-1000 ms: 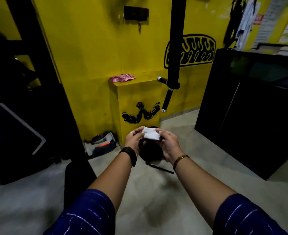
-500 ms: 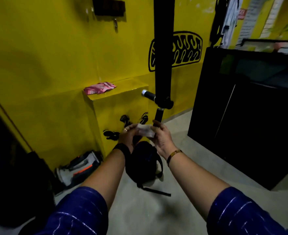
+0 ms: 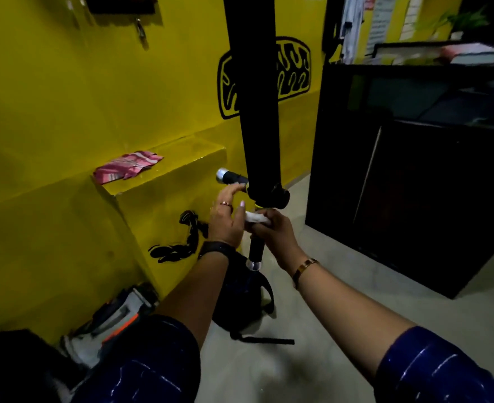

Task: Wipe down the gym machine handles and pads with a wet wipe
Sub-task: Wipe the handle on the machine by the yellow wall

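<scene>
Head view: wipe (image 3: 254, 218) under right hand (image 3: 277, 237) fingers (image 3: 267, 225)

Both hands have moved up from in front of the bag (image 3: 240, 303) to the machine. The right hand (image 3: 274, 231) now wraps the wet wipe (image 3: 256, 218) around the lower handle (image 3: 256, 248). The left hand (image 3: 225, 219) has released the wipe, and its fingers now reach up beside the side handle (image 3: 232, 178).

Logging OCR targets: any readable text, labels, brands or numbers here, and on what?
No text is legible.
Wall notices: print too blurred to read.
Red sign: too blurred.
Wall graphic: black squiggles, no clear letters.
Pink packet: stripes only, no readable print.
</scene>
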### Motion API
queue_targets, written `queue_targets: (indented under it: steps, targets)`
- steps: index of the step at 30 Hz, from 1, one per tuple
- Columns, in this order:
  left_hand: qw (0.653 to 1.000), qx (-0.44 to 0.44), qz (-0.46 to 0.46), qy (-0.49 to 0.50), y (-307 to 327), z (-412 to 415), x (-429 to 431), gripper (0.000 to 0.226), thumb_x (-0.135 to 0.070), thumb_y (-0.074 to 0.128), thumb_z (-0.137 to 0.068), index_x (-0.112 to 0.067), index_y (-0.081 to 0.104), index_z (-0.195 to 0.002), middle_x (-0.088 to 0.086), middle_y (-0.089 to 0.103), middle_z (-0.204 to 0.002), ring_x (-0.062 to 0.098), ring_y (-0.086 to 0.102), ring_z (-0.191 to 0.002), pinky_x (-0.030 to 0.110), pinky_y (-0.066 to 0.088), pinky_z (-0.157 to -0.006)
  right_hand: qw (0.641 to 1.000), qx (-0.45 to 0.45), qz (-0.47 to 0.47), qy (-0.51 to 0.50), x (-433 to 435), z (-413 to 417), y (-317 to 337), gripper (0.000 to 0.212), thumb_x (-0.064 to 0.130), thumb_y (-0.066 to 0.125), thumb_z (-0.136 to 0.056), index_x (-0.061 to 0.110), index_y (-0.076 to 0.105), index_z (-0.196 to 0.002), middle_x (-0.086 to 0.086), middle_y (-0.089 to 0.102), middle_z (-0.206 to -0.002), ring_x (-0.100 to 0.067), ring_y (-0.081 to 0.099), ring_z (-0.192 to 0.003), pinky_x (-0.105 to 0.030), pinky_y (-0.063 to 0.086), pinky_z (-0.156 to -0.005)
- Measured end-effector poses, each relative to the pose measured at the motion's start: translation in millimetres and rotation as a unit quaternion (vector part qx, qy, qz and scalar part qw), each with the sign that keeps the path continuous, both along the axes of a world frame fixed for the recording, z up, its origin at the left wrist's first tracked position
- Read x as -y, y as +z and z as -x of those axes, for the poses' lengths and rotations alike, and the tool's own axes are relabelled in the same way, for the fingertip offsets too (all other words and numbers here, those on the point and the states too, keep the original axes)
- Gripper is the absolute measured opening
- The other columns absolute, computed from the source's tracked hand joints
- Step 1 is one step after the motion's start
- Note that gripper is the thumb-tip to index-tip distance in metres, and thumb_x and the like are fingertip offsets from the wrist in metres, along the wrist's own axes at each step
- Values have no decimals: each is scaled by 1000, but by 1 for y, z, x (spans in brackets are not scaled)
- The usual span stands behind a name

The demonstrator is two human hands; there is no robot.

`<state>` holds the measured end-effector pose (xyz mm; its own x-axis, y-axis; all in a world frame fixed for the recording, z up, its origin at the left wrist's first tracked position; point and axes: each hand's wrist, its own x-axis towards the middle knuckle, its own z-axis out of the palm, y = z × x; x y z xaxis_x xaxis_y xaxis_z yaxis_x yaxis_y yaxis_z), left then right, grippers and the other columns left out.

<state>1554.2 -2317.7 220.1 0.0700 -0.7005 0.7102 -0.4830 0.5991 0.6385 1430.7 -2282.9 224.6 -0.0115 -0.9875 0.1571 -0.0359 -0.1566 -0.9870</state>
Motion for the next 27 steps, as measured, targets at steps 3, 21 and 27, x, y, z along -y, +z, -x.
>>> queue_targets:
  steps: [3,21,27]
  targets:
    - [960,199,196,20,5,-5,23,48,-38,35,-101,-27,35,-148,0,28,-157,24,26,-146,38,28,-114,941,-249,159,-162,10,1,-14,9,12,64,-81,5,66,-86,-9,64,-86,-22,61,-78,-19,35,-63]
    - [679,536,498,-57,75,-10,90,49,-28,35,-103,-19,35,-151,-1,30,-158,18,2,-150,38,1,-123,722,-577,368,-106,-14,10,-31,43,-1,62,-77,11,51,-117,-13,57,-113,-29,60,-95,-31,58,-65]
    - [645,570,503,-73,75,-14,97,47,-27,36,-101,-21,43,-147,-2,40,-153,18,29,-144,40,3,-122,441,-752,489,25,1,19,-9,32,8,52,-88,13,65,-116,-5,65,-118,-23,57,-117,-38,37,-109]
